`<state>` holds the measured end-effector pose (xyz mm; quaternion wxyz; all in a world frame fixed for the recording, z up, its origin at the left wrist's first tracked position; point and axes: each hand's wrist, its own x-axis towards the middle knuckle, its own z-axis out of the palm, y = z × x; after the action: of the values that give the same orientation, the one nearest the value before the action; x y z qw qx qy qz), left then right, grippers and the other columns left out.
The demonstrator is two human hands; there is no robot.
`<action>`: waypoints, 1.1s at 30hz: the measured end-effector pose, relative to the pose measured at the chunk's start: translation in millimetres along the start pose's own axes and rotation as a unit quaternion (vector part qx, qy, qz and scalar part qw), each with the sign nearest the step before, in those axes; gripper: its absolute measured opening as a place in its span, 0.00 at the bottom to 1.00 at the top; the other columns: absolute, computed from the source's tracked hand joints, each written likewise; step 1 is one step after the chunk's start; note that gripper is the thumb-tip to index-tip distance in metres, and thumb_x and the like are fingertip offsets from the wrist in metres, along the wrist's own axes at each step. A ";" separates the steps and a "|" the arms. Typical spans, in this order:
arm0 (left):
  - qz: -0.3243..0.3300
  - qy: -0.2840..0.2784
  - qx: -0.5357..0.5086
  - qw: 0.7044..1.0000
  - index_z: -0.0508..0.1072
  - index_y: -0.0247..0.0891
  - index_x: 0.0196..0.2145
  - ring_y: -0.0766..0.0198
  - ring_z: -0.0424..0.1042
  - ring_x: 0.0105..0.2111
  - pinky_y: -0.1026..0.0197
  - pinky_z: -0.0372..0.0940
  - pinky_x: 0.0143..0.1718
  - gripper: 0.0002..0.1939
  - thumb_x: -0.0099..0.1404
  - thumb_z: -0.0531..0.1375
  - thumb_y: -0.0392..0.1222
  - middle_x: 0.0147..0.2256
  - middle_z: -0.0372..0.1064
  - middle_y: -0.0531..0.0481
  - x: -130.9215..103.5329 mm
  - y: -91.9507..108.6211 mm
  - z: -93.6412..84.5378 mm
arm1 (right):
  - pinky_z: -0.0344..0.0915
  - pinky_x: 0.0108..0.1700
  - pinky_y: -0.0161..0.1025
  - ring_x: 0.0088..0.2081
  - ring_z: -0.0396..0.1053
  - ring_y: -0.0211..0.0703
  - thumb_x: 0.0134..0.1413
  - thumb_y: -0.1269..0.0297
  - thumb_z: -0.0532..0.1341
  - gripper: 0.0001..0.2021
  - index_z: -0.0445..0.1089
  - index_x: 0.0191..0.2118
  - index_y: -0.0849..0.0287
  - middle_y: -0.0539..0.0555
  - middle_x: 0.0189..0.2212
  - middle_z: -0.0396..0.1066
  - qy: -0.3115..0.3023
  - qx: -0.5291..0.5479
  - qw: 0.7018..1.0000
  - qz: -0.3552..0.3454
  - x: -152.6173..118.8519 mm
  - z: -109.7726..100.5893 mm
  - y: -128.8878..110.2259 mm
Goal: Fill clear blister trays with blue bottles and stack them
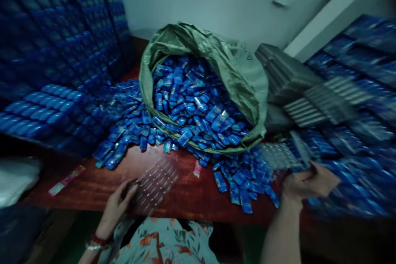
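Note:
A clear plastic tray (158, 183) with rows of small compartments lies on the reddish table, and my left hand (122, 198) has its fingers closed on the tray's left edge. On the right, my right hand (309, 179) pinches a thin, blurred clear piece (300, 148) that stands upright above its fingers. Another clear tray (276, 155) is beside that hand, over loose blue packets (244, 177). A green woven sack (247, 74) lies open in the centre, full of small blue packets (192, 99) that spill out onto the table.
Stacks of filled blue trays (40, 111) rise on the left, and more (355, 173) fill the right. Grey stacked trays (284, 70) stand right of the sack. A pink strip (66, 180) lies near the table's (192, 202) left front, by a white bag (18, 177).

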<state>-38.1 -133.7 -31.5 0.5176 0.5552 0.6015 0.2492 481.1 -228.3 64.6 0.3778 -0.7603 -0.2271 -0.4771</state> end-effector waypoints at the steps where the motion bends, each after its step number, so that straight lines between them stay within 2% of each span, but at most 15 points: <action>1: 0.014 0.001 -0.005 1.000 0.71 0.37 0.43 0.53 0.71 0.45 0.53 0.64 0.50 0.28 0.54 0.56 0.62 0.44 0.73 0.45 0.9 3.9 3.3 | 0.62 0.37 0.53 0.32 0.68 0.54 0.48 0.64 0.52 0.12 0.65 0.19 0.55 0.61 0.20 0.63 -0.073 -0.003 0.997 0.030 -0.2 15.5 5.3; 3: 0.042 -0.002 -0.012 0.999 0.71 0.36 0.43 0.54 0.71 0.45 0.55 0.64 0.48 0.27 0.57 0.54 0.60 0.44 0.72 0.44 4.4 11.6 10.6 | 0.61 0.37 0.51 0.33 0.68 0.52 0.41 0.69 0.55 0.10 0.63 0.14 0.54 0.60 0.20 0.63 -0.249 0.026 0.968 0.035 -5.6 40.2 12.0; 5: 0.054 -0.015 -0.013 0.998 0.71 0.35 0.44 0.56 0.71 0.42 0.56 0.66 0.45 0.25 0.60 0.52 0.58 0.43 0.73 0.44 9.7 18.3 18.0 | 0.60 0.38 0.51 0.35 0.69 0.52 0.36 0.72 0.56 0.08 0.65 0.14 0.53 0.60 0.22 0.65 -0.352 0.072 0.933 -0.007 -17.8 53.9 14.6; 6: 0.058 -0.022 -0.011 0.998 0.71 0.35 0.44 0.57 0.71 0.41 0.57 0.66 0.44 0.24 0.61 0.52 0.57 0.42 0.73 0.45 12.4 21.3 21.6 | 0.60 0.39 0.51 0.35 0.69 0.52 0.35 0.72 0.56 0.08 0.66 0.15 0.53 0.60 0.23 0.66 -0.347 0.088 0.933 -0.021 -26.1 55.6 13.8; 8: 0.076 -0.034 -0.002 0.997 0.71 0.35 0.45 0.58 0.71 0.40 0.58 0.66 0.44 0.22 0.63 0.51 0.54 0.41 0.73 0.45 16.8 26.5 28.5 | 0.60 0.39 0.53 0.37 0.70 0.55 0.37 0.70 0.56 0.07 0.69 0.18 0.53 0.63 0.25 0.69 -0.241 0.101 0.965 -0.023 -45.2 47.6 6.1; 10: 0.105 -0.048 0.014 0.993 0.71 0.36 0.45 0.59 0.71 0.41 0.59 0.64 0.45 0.20 0.64 0.51 0.52 0.42 0.73 0.45 19.6 30.7 34.3 | 0.61 0.39 0.54 0.38 0.70 0.57 0.44 0.66 0.55 0.09 0.73 0.26 0.55 0.65 0.27 0.71 -0.089 0.106 0.990 -0.018 -65.9 24.6 -13.0; 12: 0.134 -0.073 0.032 0.988 0.72 0.36 0.43 0.60 0.71 0.40 0.60 0.64 0.44 0.18 0.64 0.51 0.50 0.41 0.73 0.46 21.6 33.7 36.8 | 0.63 0.38 0.53 0.35 0.71 0.55 0.51 0.65 0.53 0.12 0.74 0.34 0.57 0.64 0.28 0.72 0.001 0.122 0.992 -0.030 -87.5 -8.6 -44.3; 14: 0.143 -0.102 0.053 0.983 0.73 0.37 0.40 0.61 0.71 0.38 0.62 0.64 0.42 0.16 0.65 0.51 0.49 0.38 0.73 0.47 24.0 34.5 33.8 | 0.65 0.37 0.48 0.32 0.71 0.50 0.51 0.68 0.56 0.09 0.74 0.36 0.58 0.60 0.29 0.73 -0.093 0.195 0.973 -0.077 -109.7 -43.0 -83.6; 16: 0.139 -0.117 0.080 0.980 0.73 0.38 0.38 0.62 0.71 0.38 0.63 0.64 0.41 0.16 0.65 0.51 0.49 0.37 0.74 0.48 26.9 32.1 24.7 | 0.67 0.36 0.43 0.32 0.71 0.44 0.52 0.71 0.57 0.09 0.72 0.39 0.59 0.56 0.29 0.73 -0.229 0.303 0.920 -0.100 -132.2 -69.4 -124.2; 19: 0.146 -0.078 0.161 0.973 0.73 0.37 0.39 0.60 0.70 0.38 0.60 0.63 0.43 0.16 0.66 0.50 0.49 0.38 0.72 0.46 29.3 22.6 5.0 | 0.67 0.42 0.40 0.38 0.71 0.41 0.57 0.71 0.54 0.11 0.71 0.42 0.57 0.54 0.36 0.73 -0.466 0.412 0.774 -0.121 -164.9 -83.2 -177.0; 21: 0.169 -0.023 0.241 0.955 0.73 0.38 0.41 0.57 0.68 0.41 0.56 0.62 0.45 0.16 0.66 0.51 0.49 0.40 0.70 0.44 29.5 15.2 -7.0 | 0.66 0.47 0.41 0.44 0.69 0.41 0.59 0.71 0.51 0.13 0.69 0.45 0.56 0.55 0.41 0.71 -0.553 0.450 0.688 -0.136 -184.2 -75.0 -208.2; 23: 0.193 0.055 0.307 0.930 0.71 0.40 0.47 0.54 0.66 0.46 0.51 0.60 0.47 0.17 0.65 0.52 0.49 0.46 0.67 0.41 31.9 10.0 -15.7 | 0.63 0.52 0.42 0.49 0.65 0.42 0.61 0.68 0.50 0.15 0.67 0.49 0.57 0.57 0.46 0.68 -0.586 0.459 0.644 -0.176 -200.4 -57.6 -240.8; 26: 0.209 0.190 0.364 0.888 0.62 0.43 0.57 0.49 0.57 0.55 0.45 0.54 0.53 0.23 0.65 0.51 0.49 0.56 0.57 0.39 48.3 9.1 -24.5 | 0.57 0.56 0.47 0.56 0.58 0.48 0.61 0.62 0.52 0.19 0.61 0.56 0.59 0.61 0.55 0.60 -0.586 0.413 0.631 -0.297 -218.5 -27.8 -295.1; 28: 0.208 0.236 0.395 0.863 0.57 0.42 0.60 0.46 0.50 0.60 0.43 0.51 0.55 0.28 0.65 0.52 0.51 0.61 0.51 0.38 68.0 12.0 -29.3 | 0.55 0.56 0.52 0.59 0.52 0.55 0.60 0.57 0.53 0.25 0.55 0.61 0.60 0.63 0.59 0.54 -0.576 0.352 0.645 -0.357 -226.6 -12.5 -328.2; 33: 0.236 0.176 0.460 0.837 0.56 0.43 0.60 0.45 0.45 0.62 0.38 0.43 0.58 0.26 0.65 0.51 0.46 0.61 0.53 0.41 106.4 16.8 -38.7 | 0.56 0.51 0.52 0.55 0.55 0.56 0.60 0.57 0.50 0.25 0.54 0.61 0.59 0.64 0.58 0.56 -0.567 0.248 0.673 -0.406 -233.7 -2.9 -358.1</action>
<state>-49.8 -20.2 -40.4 0.0129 0.8014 0.5783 0.1519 123.5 -8.1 -16.2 0.1207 -0.5958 -0.7939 0.0128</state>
